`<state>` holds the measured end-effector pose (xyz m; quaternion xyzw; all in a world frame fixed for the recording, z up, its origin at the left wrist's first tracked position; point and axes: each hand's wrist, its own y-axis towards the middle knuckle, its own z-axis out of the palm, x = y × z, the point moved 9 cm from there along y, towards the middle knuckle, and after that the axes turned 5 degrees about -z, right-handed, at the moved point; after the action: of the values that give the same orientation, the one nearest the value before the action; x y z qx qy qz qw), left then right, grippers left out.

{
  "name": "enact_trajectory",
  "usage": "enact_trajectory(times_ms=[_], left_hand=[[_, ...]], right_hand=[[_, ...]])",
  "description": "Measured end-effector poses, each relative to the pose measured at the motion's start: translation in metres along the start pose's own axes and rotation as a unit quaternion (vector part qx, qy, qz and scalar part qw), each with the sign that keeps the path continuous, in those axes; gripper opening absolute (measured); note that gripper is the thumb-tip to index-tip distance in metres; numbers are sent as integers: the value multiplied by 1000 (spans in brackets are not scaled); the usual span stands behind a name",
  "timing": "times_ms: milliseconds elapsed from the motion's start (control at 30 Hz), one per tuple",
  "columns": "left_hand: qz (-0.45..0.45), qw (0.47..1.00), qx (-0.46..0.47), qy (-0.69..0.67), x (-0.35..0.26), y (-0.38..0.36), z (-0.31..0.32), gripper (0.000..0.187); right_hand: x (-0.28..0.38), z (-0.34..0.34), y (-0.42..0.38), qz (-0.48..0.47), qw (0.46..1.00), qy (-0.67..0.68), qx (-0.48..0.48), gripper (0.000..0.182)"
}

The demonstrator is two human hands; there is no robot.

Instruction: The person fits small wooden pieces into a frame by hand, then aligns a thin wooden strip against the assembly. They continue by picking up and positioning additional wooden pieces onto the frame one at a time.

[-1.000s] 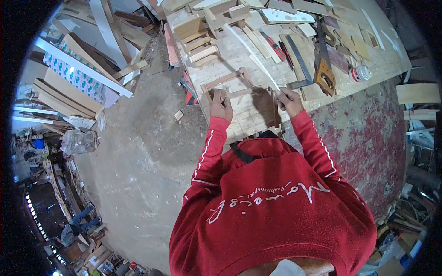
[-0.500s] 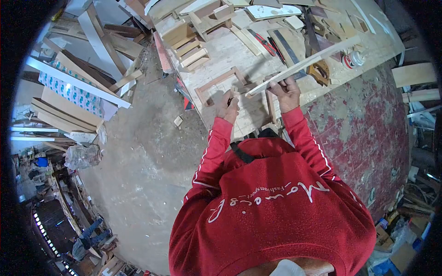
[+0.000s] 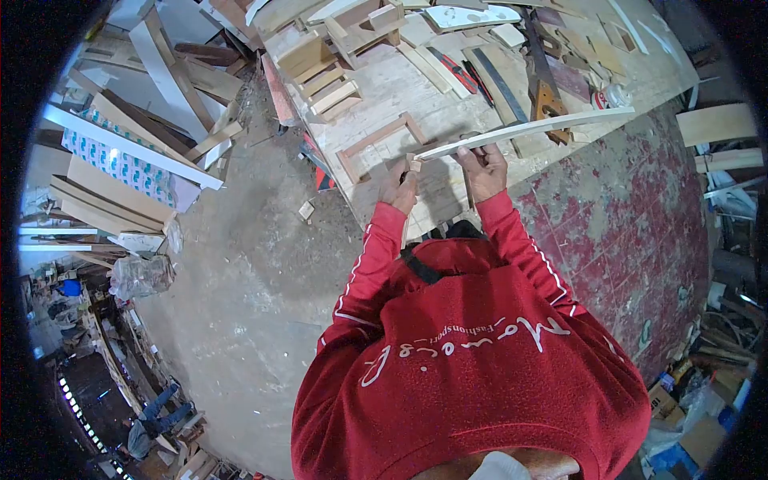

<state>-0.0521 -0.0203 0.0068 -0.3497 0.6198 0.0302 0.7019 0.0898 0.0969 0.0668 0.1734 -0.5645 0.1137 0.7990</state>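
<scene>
My right hand (image 3: pixel 485 170) is closed around a long, narrow wooden strip (image 3: pixel 552 124), held near its left end above the workbench (image 3: pixel 400 72). The strip's far end reaches out to the right, past the bench edge in this view. Between the fingers of my left hand (image 3: pixel 398 186) is a small wooden block (image 3: pixel 414 163), right at the strip's near end. A thin wooden frame (image 3: pixel 376 138) lies on the bench just beyond my left hand.
Small wooden shelf pieces (image 3: pixel 324 76) stand at the back left of the bench. A handsaw (image 3: pixel 548 110), a red-and-black tool (image 3: pixel 456 74) and a white container (image 3: pixel 613 97) lie to the right. Long boards (image 3: pixel 136 144) lean at the left; a small wood offcut (image 3: pixel 306 210) is on the floor.
The strip has turned so its far end swung toward me and lies flatter. Its near end has moved left, up to the block in my left hand.
</scene>
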Motion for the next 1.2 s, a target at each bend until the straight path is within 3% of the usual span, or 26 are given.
enact_trajectory(times_ms=[267,400,500,567,667,800,867,1200], left_hand=[[-2,999,40,11,-11,-1,7,30],[-11,995,46,-91,-8,4,3,29],[-56,984,46,-161,12,19,-2,27],[-83,977,52,-187,24,24,-5,27],[-84,977,70,-185,7,12,-5,25],[-54,977,91,-187,0,7,-4,21],[-31,979,88,-179,2,8,-5,20],[-11,955,138,-261,6,8,-1,15]], right_hand=[[0,-2,-5,6,998,64,-16,26],[0,-3,-7,33,995,94,-8,24],[1,-1,-6,7,999,21,38,23],[-10,0,-14,117,989,95,14,20],[-6,6,-18,195,964,181,5,19],[-19,5,-20,219,952,215,-8,20],[-27,-7,-21,217,965,130,-63,18],[-35,1,-25,247,944,216,-41,10]])
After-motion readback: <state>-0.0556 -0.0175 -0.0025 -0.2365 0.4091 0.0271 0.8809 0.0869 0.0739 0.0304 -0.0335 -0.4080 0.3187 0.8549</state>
